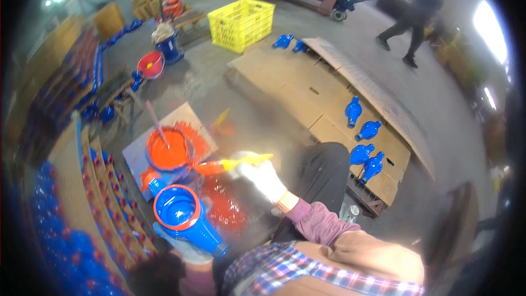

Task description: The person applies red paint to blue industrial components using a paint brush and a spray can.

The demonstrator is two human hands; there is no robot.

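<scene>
My left hand [189, 248], in a pale glove, grips a blue-painted water meter body [198, 235] from below. Its wide round mouth tilts up toward me, its rim is orange-red, and a pipe end sticks out on either side. In my right hand [263, 178], in a white glove, is a paintbrush [246, 160] with a yellow handle. The brush's orange-red head points left, above the rim and apart from it. Just beyond, a round tub of orange-red paint [169, 151] with a stick [153, 114] in it stands on a paint-smeared board [189, 115].
Stacked boards [104, 186] of blue parts with red rims rise at my left. Several blue bodies [353, 111] lie on cardboard [296, 85] at the right. Farther off are a yellow crate [241, 24], a red bucket [151, 66], a pallet truck [334, 3] and a walking person [419, 22].
</scene>
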